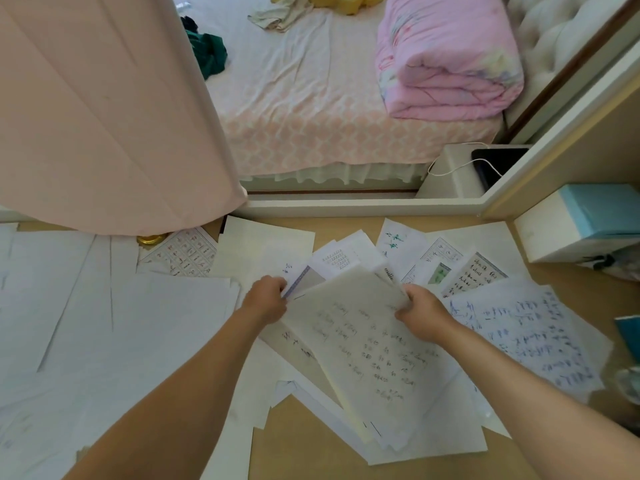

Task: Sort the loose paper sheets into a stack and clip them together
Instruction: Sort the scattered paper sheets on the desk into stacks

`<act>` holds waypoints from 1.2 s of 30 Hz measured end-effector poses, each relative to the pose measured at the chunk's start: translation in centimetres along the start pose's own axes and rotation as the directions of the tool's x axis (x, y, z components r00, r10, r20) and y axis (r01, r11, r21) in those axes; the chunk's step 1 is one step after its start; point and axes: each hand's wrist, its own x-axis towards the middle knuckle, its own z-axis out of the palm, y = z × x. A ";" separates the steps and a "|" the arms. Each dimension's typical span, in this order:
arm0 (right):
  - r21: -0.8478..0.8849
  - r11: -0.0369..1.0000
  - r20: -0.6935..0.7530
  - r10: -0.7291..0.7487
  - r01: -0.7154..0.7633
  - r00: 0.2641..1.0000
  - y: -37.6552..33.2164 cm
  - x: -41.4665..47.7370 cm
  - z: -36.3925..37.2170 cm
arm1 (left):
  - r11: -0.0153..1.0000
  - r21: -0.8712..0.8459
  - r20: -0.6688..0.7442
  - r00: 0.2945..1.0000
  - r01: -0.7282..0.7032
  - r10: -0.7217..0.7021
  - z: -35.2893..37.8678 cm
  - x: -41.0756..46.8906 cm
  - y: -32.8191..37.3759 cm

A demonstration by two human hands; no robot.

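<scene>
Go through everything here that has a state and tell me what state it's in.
Bundle of sheets, fanned unevenly, not clipped.
Left hand, gripping the bundle's left edge.
Right hand, gripping the bundle's right edge.
Other sheets, scattered loose across the surface.
Quilt, folded on the bed.

The thin white paper sheet (367, 344) bears dark handwriting, the wrinkled white sheet (526, 337) blue handwriting, and a white printed sheet (183, 252) a red grid. The folded pink quilt (446, 57) shows faint flowers, the pale pink bedsheet (311, 126) a lattice.
</scene>
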 end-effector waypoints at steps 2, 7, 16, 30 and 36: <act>-0.031 0.999 -0.016 -0.031 0.030 0.999 -0.2 -0.1 0.2 | 0.992 -0.118 0.016 0.999 -0.038 0.040 0.3 -0.5 0.3; 0.043 0.999 -0.002 -0.013 0.014 1.000 -0.3 0.1 0.4 | 0.882 -0.472 0.174 0.978 -0.017 0.112 -0.9 -2.2 1.2; 0.087 0.995 0.087 0.037 -0.044 0.996 -0.7 0.3 0.9 | 0.823 -0.567 0.024 1.000 0.016 -0.002 -1.3 -3.6 -0.5; -0.115 0.993 0.001 -0.013 0.013 1.000 -2.8 0.6 0.4 | 0.950 -0.070 -0.127 0.942 0.304 -0.311 -0.7 0.7 -0.5; -0.153 0.983 -0.008 -0.103 0.101 0.995 -3.0 0.8 0.9 | 0.938 -0.345 -0.016 0.999 0.039 -0.047 -0.5 -0.6 -0.6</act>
